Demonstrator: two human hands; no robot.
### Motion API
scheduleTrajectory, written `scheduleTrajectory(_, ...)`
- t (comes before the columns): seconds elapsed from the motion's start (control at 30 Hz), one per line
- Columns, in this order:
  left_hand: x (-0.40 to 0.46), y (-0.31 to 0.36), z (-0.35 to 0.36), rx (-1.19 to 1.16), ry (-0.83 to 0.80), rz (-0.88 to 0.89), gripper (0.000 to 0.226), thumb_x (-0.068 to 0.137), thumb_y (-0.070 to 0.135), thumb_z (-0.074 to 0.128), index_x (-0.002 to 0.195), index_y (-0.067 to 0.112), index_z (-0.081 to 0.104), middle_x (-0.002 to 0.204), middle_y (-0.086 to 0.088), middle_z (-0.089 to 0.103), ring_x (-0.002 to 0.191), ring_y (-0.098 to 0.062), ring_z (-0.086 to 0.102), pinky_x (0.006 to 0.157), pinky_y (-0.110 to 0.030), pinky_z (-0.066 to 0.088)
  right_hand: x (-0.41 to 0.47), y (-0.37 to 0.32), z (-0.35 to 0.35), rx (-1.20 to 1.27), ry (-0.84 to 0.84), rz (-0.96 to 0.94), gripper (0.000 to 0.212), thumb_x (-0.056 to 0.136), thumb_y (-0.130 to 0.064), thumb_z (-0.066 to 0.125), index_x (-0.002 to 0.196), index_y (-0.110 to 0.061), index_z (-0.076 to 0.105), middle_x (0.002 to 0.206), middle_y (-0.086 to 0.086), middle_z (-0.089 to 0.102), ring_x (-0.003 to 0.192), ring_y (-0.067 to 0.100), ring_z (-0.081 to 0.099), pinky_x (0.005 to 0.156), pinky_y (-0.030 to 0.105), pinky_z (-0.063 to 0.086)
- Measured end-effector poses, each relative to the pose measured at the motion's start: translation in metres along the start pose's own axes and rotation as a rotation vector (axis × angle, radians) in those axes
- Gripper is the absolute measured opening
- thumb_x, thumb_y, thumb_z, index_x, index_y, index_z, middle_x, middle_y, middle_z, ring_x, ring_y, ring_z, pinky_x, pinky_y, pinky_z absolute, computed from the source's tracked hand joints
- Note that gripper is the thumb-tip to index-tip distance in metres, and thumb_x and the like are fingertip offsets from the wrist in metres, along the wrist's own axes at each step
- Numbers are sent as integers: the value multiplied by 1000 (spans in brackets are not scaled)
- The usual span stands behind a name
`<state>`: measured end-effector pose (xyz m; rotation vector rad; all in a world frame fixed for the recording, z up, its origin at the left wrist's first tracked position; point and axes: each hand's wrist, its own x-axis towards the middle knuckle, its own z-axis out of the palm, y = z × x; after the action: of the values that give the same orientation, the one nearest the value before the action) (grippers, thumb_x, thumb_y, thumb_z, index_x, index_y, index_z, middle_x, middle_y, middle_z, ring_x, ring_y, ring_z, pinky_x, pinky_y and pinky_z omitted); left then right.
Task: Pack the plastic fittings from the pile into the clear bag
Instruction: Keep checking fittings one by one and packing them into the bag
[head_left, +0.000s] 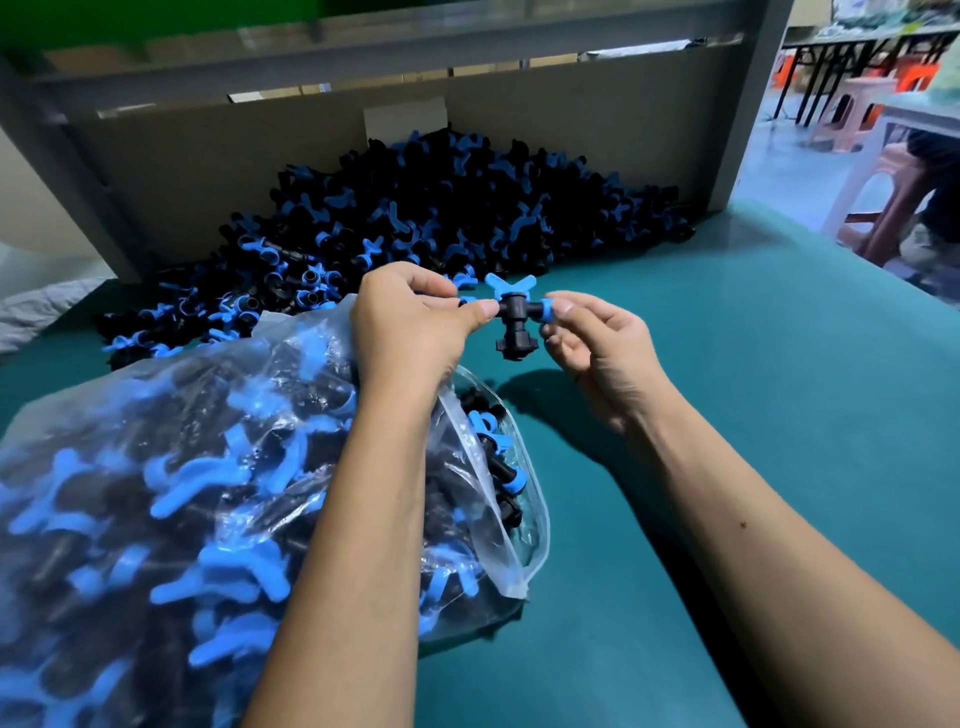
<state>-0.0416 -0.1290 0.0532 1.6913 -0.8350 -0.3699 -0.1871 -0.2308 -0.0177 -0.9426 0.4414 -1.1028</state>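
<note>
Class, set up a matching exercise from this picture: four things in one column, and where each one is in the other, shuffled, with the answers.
Things:
1. pile of fittings
2. clear bag
3. single fitting
4. plastic stools

Places:
A. held between the left hand and right hand
B. beyond the table, far right
C. against the cardboard wall
D. lying on the table, under the left forearm

Pairs: 1-C, 2-D, 3-A, 4-B
</note>
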Motion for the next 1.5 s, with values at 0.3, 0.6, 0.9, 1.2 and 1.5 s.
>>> scheduleTrajectory(0.3, -1, -3, -1, 60, 0, 65, 28, 69, 33, 96, 73, 21, 71, 76, 5, 71, 70, -14, 67, 65, -31, 53, -4, 11, 11, -61, -57, -30, 7, 82, -6, 76, 87, -10, 78, 81, 8, 72, 67, 12, 64, 68, 19, 54)
scheduleTrajectory(0.6, -7, 3, 3, 89, 182, 133, 33, 72, 44, 91, 73, 21, 67, 69, 10, 69, 66, -10, 65, 67, -32, 56, -9, 14, 15, -546, 85, -329, 28, 79, -46, 82, 90, -25, 67, 87, -3, 70, 69, 20, 65, 57, 33, 54)
scheduleTrajectory(0.9, -14, 15, 2, 255, 15, 188, 42, 71, 55, 88, 79, 20, 66, 77, 9, 68, 81, -19, 67, 81, -43, 57, -12, 19, 29, -341, 84, -185, 10, 91, -9, 72, 96, -1, 70, 81, 13, 73, 66, 21, 71, 63, 29, 58)
scheduleTrajectory(1.2, -8, 26, -21, 663, -155, 105, 36, 80, 6, 79, 102, 24, 56, 108, -4, 65, 93, -23, 62, 66, -34, 51, -7, 6, 16, 308, 145, 362, 19, 98, -15, 62, 95, 3, 64, 88, 25, 66, 56, 16, 70, 46, 17, 54)
scheduleTrajectory(1.5, -5, 32, -23, 142, 153, 256, 18, 76, 2, 64, 77, 19, 69, 63, 9, 59, 53, -3, 49, 50, -11, 35, -19, 4, 30, -290, -368, 37, 25, 73, 9, 79, 84, -12, 73, 94, 12, 74, 82, 23, 67, 76, 33, 58)
